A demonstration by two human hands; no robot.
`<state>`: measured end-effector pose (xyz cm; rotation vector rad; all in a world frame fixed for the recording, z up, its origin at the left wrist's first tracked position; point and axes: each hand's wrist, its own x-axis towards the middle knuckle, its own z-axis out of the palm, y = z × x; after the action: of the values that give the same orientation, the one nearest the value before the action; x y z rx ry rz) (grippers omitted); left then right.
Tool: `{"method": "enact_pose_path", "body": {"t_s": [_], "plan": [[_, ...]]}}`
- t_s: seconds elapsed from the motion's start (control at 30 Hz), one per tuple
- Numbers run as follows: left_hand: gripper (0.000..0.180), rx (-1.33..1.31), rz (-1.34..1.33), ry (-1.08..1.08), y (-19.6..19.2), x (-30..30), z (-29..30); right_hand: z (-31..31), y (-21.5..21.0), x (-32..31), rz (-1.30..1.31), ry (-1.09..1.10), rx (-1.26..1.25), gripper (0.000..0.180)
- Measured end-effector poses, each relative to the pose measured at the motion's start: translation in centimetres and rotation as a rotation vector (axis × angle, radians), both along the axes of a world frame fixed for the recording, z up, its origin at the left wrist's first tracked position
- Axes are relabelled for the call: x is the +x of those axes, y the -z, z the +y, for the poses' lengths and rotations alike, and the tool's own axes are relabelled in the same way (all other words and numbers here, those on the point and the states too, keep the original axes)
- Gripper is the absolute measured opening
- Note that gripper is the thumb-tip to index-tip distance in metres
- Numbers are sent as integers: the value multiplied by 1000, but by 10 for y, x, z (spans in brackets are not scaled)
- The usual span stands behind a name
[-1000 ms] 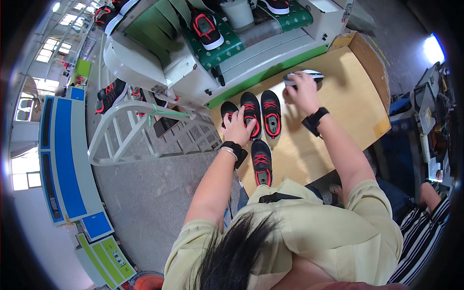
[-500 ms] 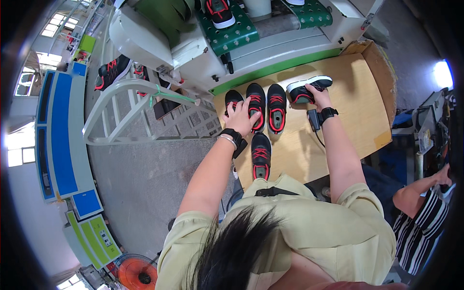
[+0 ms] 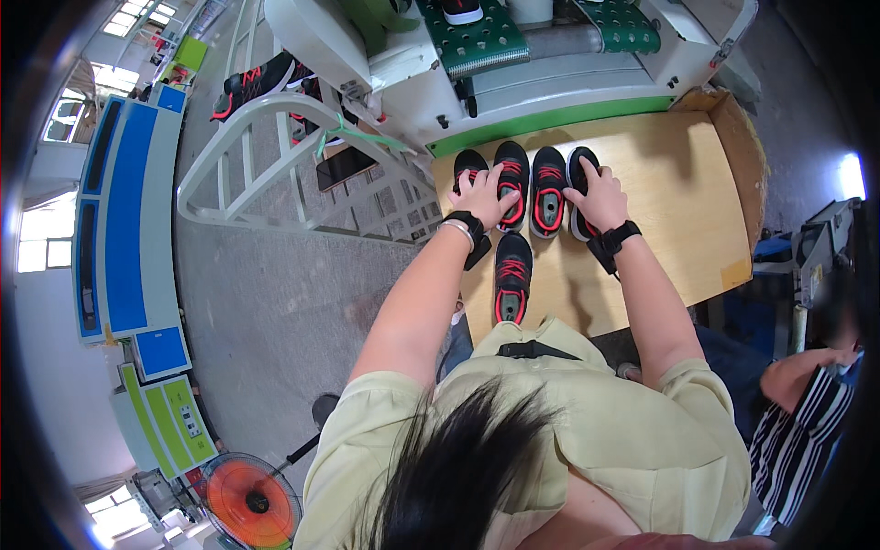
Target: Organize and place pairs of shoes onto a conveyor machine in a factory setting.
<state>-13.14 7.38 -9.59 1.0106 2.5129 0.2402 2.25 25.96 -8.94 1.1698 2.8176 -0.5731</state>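
Black sneakers with red laces and red-lined collars stand on a light wooden board (image 3: 678,220). Four of them form a row side by side, toes pointing away from me. My left hand (image 3: 483,197) rests with spread fingers over the leftmost sneaker (image 3: 469,161), its thumb by the second sneaker (image 3: 512,170). At the row's right end, my right hand (image 3: 602,200) grips the rightmost sneaker (image 3: 578,165), thumb on its near side, fingers across its top. Between the hands stands the third sneaker (image 3: 548,188), untouched. Closer to me lies a single sneaker (image 3: 512,280).
Beyond the board is a machine with a green perforated belt (image 3: 477,41). A white metal rack (image 3: 247,206) stands on the left, a dark flat phone-like object (image 3: 345,169) and more sneakers (image 3: 257,84) near it. Cardboard (image 3: 741,156) edges the board's right side. A person in a striped top (image 3: 796,440) is at right.
My right hand has brought its sneaker left and turned it from sideways to toe-away, beside the others. My left hand stays over the leftmost sneaker. The whole view has shifted slightly.
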Motion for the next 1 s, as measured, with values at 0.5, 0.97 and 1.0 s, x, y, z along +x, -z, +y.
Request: {"method": "enact_pose_path", "body": {"t_s": [0.5,0.97,1.0], "plan": [[77,-60,-60,-14,3,-3,-2,-65,12,-18,124,161,-18,86],[83,-15,-78,-24,12,-5,-13,-84,12,93,142,-1,-56,62],[85,150,33,-36,14,2,-18,-93,10,103,132,-10,-57,62]]}}
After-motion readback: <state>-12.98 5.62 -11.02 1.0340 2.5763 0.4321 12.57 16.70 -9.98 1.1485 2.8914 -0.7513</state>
